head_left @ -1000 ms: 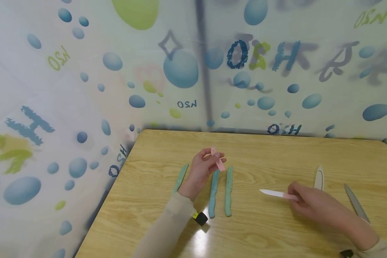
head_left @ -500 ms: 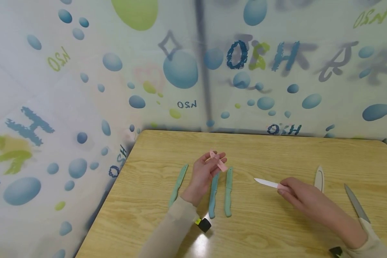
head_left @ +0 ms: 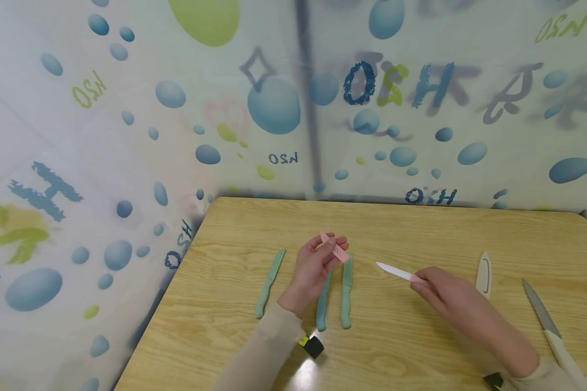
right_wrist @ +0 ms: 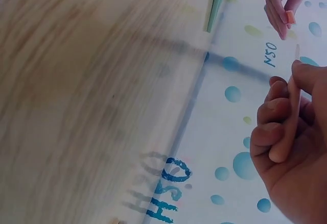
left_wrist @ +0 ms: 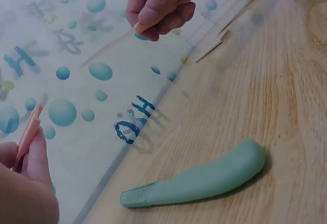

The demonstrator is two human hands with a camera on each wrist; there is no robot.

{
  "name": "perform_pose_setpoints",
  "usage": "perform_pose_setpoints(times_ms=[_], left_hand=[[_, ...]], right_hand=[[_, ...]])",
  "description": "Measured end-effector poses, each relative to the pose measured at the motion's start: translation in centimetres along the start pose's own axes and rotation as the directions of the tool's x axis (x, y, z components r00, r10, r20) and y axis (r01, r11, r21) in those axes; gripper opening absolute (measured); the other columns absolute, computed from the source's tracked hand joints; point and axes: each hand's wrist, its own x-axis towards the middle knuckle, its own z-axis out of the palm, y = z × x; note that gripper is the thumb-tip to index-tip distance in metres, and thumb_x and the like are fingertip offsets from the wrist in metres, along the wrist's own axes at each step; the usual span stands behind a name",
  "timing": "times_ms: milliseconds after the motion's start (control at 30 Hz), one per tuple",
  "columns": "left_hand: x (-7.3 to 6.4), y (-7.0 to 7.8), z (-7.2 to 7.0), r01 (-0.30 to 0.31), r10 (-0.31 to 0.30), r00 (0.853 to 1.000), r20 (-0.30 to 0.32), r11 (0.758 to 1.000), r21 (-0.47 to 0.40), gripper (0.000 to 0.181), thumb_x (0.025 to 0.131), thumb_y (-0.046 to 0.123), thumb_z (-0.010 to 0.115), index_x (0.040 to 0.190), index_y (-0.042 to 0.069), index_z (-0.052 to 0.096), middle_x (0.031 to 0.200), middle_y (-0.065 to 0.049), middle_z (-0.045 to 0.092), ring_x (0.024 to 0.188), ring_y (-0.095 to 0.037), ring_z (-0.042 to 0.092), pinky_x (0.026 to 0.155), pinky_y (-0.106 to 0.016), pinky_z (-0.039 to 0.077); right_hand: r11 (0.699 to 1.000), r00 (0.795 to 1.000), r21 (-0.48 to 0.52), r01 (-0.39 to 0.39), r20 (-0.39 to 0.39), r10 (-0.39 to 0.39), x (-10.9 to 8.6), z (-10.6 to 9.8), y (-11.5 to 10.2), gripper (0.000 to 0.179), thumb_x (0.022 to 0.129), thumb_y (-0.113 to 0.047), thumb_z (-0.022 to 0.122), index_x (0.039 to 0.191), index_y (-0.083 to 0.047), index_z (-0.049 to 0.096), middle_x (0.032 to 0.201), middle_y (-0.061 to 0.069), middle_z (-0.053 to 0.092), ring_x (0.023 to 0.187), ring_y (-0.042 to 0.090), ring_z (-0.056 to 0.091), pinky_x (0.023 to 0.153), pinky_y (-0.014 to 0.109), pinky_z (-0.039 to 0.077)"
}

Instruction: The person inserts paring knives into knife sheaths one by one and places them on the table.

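My left hand point(head_left: 309, 271) pinches a small pink knife sheath point(head_left: 341, 252) between thumb and fingers, raised over the table. My right hand point(head_left: 454, 297) grips a paring knife point(head_left: 393, 270) by its pink handle, fingers wrapped round it in the right wrist view. Its pale blade points left, the tip a short gap from the sheath's near end. Below and beside the left hand lie a blue sheathed knife point(head_left: 323, 307), partly hidden, and a green sheathed knife point(head_left: 346, 298). Another green sheathed knife point(head_left: 270, 285) lies farther left.
Beyond my right hand lies a white sheath point(head_left: 484, 274). A larger knife with a white handle point(head_left: 551, 330) lies at the far right, its lower end by my right sleeve. The wooden table point(head_left: 420, 228) backs onto a patterned curtain point(head_left: 274, 174).
The right hand has moved left and slightly up with the paring knife, bringing the blade tip closer to the sheath. The left hand has shifted slightly right and down, still pinching the sheath.
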Motion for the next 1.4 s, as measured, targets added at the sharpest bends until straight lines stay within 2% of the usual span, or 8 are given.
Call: perform_pose_setpoints(times_ms=[233,333,433,533,633,933,1200,1400], left_hand=[[-0.1,-0.4,0.2,-0.008,0.008,1.0,0.002,0.999,-0.032,0.023,0.107,0.002,0.052,0.127,-0.01,0.049,0.104,-0.011,0.072,0.097,-0.019,0.075,0.089,-0.029,0.061],[-0.3,-0.5,0.4,-0.008,0.007,1.0,-0.01,0.999,-0.037,0.019,0.107,0.002,0.053,0.123,-0.007,0.052,0.105,-0.012,0.071,0.098,-0.021,0.075,0.09,-0.031,0.061],[-0.3,-0.8,0.5,-0.013,0.012,1.0,-0.019,0.999,-0.039,0.014,0.107,0.002,0.054,0.119,-0.004,0.054,0.106,-0.013,0.072,0.099,-0.021,0.075,0.09,-0.032,0.061],[-0.3,-0.9,0.7,-0.025,0.024,1.0,-0.019,0.999,-0.035,0.017,0.107,0.003,0.055,0.121,-0.006,0.053,0.106,-0.014,0.072,0.098,-0.021,0.075,0.091,-0.033,0.06],[-0.4,-1.0,0.9,-0.032,0.031,0.999,-0.021,0.999,-0.036,0.023,0.107,0.002,0.054,0.126,-0.009,0.05,0.105,-0.013,0.072,0.097,-0.019,0.075,0.091,-0.034,0.06],[-0.7,-1.3,1.3,-0.046,0.045,0.999,-0.029,0.998,-0.038,0.021,0.108,0.004,0.054,0.128,-0.002,0.053,0.107,-0.012,0.071,0.099,-0.021,0.075,0.094,-0.036,0.059],[-0.7,-1.5,1.5,-0.064,0.062,0.997,-0.045,0.997,-0.046,0.018,0.107,0.005,0.056,0.124,0.0,0.056,0.103,-0.011,0.073,0.096,-0.021,0.076,0.091,-0.034,0.061],[-0.6,-1.6,1.4,-0.074,0.073,0.997,-0.03,0.996,-0.05,0.018,0.107,0.005,0.056,0.124,0.0,0.055,0.104,-0.011,0.073,0.096,-0.021,0.075,0.091,-0.034,0.061]], right_hand=[[1.0,1.0,-0.013,-0.02,0.002,0.02,0.3,0.6,-1.1,0.016,0.106,-0.027,0.063,0.103,-0.012,0.067,0.077,-0.012,0.051,0.063,0.001,0.043,0.055,0.023,0.041],[1.0,0.999,-0.017,0.019,-0.031,-0.02,0.4,0.9,-1.4,0.013,0.105,-0.025,0.065,0.101,-0.012,0.066,0.077,-0.014,0.051,0.063,-0.001,0.042,0.054,0.023,0.042],[0.996,0.991,-0.036,0.085,-0.102,-0.089,0.4,1.4,-1.6,0.009,0.101,-0.021,0.07,0.098,-0.013,0.066,0.076,-0.015,0.05,0.062,-0.002,0.042,0.053,0.022,0.042],[0.99,0.977,-0.057,0.131,-0.163,-0.139,0.5,2.0,-1.8,0.011,0.097,-0.018,0.075,0.097,-0.014,0.065,0.074,-0.016,0.048,0.061,-0.002,0.04,0.052,0.02,0.041],[0.988,0.97,-0.069,0.141,-0.19,-0.152,0.6,2.3,-2.0,0.013,0.095,-0.018,0.077,0.097,-0.014,0.066,0.074,-0.017,0.047,0.061,-0.003,0.039,0.051,0.02,0.04],[0.988,0.974,-0.089,0.127,-0.179,-0.141,0.9,3.0,-2.4,0.015,0.093,-0.017,0.079,0.099,-0.013,0.066,0.076,-0.014,0.05,0.061,0.0,0.04,0.051,0.02,0.04],[0.976,0.951,-0.118,0.183,-0.229,-0.207,1.0,3.5,-2.3,0.016,0.094,-0.018,0.078,0.099,-0.011,0.066,0.078,-0.011,0.053,0.062,0.001,0.041,0.05,0.022,0.042],[0.976,0.948,-0.117,0.186,-0.241,-0.209,1.1,3.7,-2.3,0.016,0.094,-0.018,0.078,0.1,-0.009,0.065,0.079,-0.01,0.053,0.061,0.001,0.04,0.05,0.021,0.041]])
